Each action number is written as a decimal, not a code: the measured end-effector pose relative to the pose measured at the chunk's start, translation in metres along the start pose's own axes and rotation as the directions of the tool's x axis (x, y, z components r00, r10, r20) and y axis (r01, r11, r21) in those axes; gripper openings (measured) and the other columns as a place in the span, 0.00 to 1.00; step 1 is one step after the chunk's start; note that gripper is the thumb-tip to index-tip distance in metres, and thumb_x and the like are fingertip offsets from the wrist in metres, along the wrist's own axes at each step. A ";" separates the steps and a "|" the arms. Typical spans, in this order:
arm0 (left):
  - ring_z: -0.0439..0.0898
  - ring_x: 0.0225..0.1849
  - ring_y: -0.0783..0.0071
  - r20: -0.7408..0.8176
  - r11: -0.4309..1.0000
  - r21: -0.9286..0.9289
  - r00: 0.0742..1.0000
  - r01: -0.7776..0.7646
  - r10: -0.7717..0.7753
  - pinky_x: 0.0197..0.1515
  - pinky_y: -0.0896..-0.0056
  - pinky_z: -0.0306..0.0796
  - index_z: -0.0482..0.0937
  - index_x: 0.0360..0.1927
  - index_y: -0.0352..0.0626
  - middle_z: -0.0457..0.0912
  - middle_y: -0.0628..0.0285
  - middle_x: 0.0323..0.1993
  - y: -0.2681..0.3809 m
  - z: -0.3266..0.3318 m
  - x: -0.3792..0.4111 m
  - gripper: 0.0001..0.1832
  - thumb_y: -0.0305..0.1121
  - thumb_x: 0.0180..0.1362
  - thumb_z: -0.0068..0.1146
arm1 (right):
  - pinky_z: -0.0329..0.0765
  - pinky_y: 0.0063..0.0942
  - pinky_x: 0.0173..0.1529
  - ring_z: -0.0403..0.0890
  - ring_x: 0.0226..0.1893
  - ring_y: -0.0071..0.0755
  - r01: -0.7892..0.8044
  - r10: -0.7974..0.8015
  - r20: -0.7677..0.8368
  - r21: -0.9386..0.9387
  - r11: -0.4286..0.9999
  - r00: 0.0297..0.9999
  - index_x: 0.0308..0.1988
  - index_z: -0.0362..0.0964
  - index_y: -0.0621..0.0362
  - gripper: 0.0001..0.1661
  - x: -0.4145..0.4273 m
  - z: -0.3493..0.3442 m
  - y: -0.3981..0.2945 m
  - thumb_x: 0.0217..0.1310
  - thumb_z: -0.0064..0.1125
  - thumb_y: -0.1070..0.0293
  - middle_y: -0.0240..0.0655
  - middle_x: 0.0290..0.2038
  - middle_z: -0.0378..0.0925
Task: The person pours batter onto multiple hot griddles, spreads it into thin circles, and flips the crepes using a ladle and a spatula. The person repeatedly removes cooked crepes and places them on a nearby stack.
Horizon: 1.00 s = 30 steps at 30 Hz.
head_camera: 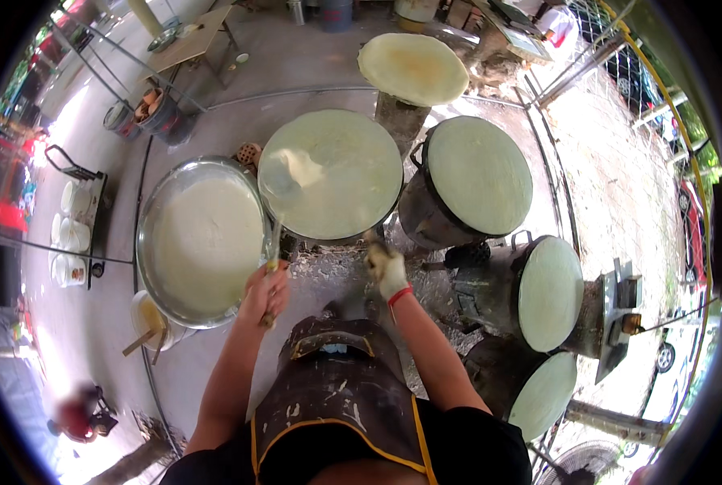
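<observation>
My left hand (266, 294) is closed around the wooden handle of a ladle (285, 182), whose blurred head is over the left part of a round griddle (336, 206) coated with pale batter. White batter lies under and beside the ladle head. A wide metal basin of white batter (209, 242) stands left of the griddle. My right hand (386, 270), in a light glove with a red band at the wrist, is near the griddle's front right edge. It is closed on a dark, blurred tool handle (376, 242); the tool's far end is hard to make out.
Several drum stoves with coated round tops (479, 176) curve along my right. A large pale round sheet (413, 68) sits on a stand beyond the griddle. A tub with wooden sticks (148, 318) stands by the basin. White buckets (73, 235) are on a cart at left.
</observation>
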<state>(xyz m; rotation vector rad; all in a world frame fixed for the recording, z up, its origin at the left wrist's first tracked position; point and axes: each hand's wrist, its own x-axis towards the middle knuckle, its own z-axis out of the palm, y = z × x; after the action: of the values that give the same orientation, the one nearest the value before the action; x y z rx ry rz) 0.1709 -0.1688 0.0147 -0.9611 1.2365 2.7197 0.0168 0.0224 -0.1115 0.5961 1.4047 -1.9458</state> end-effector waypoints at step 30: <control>0.57 0.10 0.85 0.296 0.390 0.892 0.356 0.229 -0.886 0.07 0.83 0.52 0.67 0.44 0.38 0.62 0.67 0.18 -0.307 0.183 -0.248 0.09 0.26 0.60 0.44 | 0.73 0.35 0.41 0.80 0.37 0.47 0.514 0.410 -0.780 0.133 0.847 -0.473 0.40 0.75 0.62 0.21 -0.606 -0.473 0.492 0.55 0.51 0.56 0.49 0.33 0.79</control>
<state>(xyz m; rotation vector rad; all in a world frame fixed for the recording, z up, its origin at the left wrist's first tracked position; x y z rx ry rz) 0.3507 0.2271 0.0286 -0.0285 1.1679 1.3727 0.7834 0.5155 -0.1633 3.5069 1.4536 -1.3016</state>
